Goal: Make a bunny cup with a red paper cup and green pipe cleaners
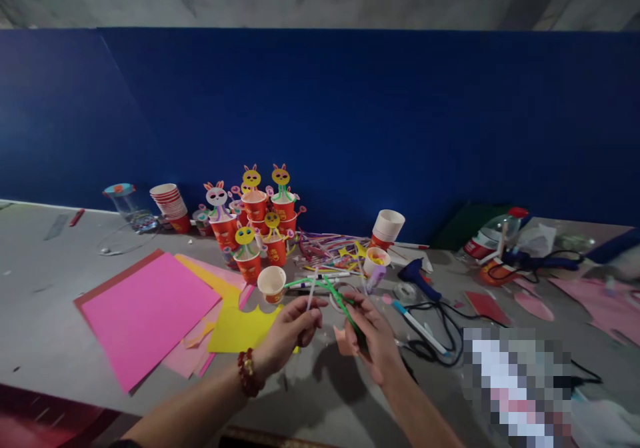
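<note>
Where your left hand [299, 326] closes: on a pale stick [311, 296], above the table [40, 341].
Right hand [369, 331]: you grasp green strips [334, 292], near the left.
Ahead: paper cup [273, 284], pens [327, 277], straw pile [327, 251].
Yellow paper [239, 328]: partly behind your left hand.
Black cord [459, 335]: loops beside your right wrist.

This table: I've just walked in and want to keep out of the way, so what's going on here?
A person is working at the table. The left hand holds a pale strip; the right hand holds a slim green thing, too blurred to name for sure. Just beyond the left hand stands a paper cup, with animal-faced red cups behind it. A pink sheet lies to the left, a blue glue gun to the right.
</note>
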`<action>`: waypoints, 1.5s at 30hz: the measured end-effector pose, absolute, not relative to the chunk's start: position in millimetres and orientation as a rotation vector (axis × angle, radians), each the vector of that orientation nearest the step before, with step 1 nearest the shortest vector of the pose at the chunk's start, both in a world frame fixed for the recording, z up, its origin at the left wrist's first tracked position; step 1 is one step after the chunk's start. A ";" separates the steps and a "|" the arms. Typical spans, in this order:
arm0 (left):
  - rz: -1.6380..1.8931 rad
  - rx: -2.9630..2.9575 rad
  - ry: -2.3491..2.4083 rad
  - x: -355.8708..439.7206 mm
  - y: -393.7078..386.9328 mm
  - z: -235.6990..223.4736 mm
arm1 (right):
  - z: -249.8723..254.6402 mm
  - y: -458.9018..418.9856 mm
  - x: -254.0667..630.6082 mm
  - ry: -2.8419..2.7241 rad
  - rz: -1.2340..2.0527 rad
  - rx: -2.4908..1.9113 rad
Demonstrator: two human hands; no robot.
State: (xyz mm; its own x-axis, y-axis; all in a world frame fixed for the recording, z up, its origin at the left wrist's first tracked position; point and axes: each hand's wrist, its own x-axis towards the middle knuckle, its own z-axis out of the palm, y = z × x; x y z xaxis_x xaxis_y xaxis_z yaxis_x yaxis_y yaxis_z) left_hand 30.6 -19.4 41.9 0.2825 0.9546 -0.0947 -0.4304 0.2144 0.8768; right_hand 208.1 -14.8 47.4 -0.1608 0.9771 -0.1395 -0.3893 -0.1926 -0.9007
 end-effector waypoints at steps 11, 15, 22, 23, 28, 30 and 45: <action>1.229 0.884 0.850 58.6 -27.4 54.7 | 42.4 -40.9 199.3 -1.038 1.544 -0.943; 1.225 0.905 0.850 57.7 -31.0 53.6 | 45.0 -47.4 198.6 -1.136 1.452 -0.942; 1.227 0.951 0.790 53.1 -31.7 51.8 | 47.3 -52.7 194.8 -1.130 1.336 -0.947; 1.215 0.945 0.776 52.5 -32.0 52.2 | 46.8 -53.2 194.7 -1.124 1.321 -0.952; 1.176 0.925 0.761 50.6 -33.3 55.6 | 47.8 -58.6 192.3 -1.157 1.302 -0.980; 1.167 0.922 0.767 50.3 -33.2 56.1 | 47.7 -60.4 190.8 -1.172 1.285 -0.981; 1.184 1.658 1.082 43.1 -41.7 61.4 | 80.1 -43.3 216.7 -1.883 0.408 -1.009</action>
